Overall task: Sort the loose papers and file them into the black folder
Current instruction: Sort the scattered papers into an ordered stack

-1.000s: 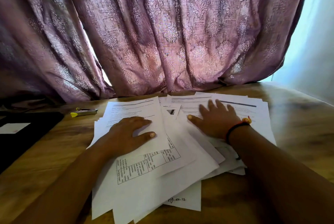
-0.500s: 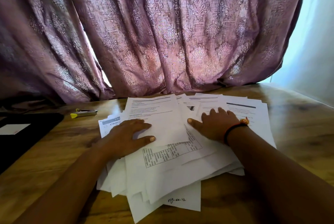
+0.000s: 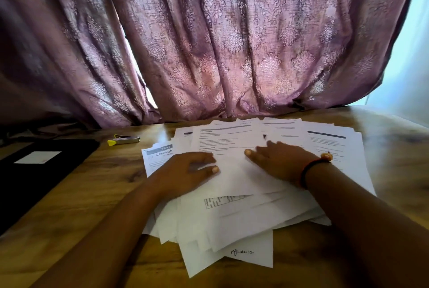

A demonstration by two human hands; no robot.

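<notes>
The loose papers [image 3: 243, 206] are pressed under the flat left hand [image 3: 183, 171] and right hand [image 3: 281, 162]; they should be gathered gently and squared evenly.

Wooden table [image 3: 76, 197], brown grain with dark knots, some glare on its far right part. Purple curtain [image 3: 232, 44] with a pale floral damask pattern hangs in heavy folds across the whole back, and its hem bunches on the table's far edge. A narrow bright gap [image 3: 139, 64] shows between two curtain folds left of centre, with daylight coming through. A small silver stapler [image 3: 124, 140] with a yellow end lies flat on the table near the curtain hem. Pale bluish wall [image 3: 408, 67] at far right, beside the curtain edge.
</notes>
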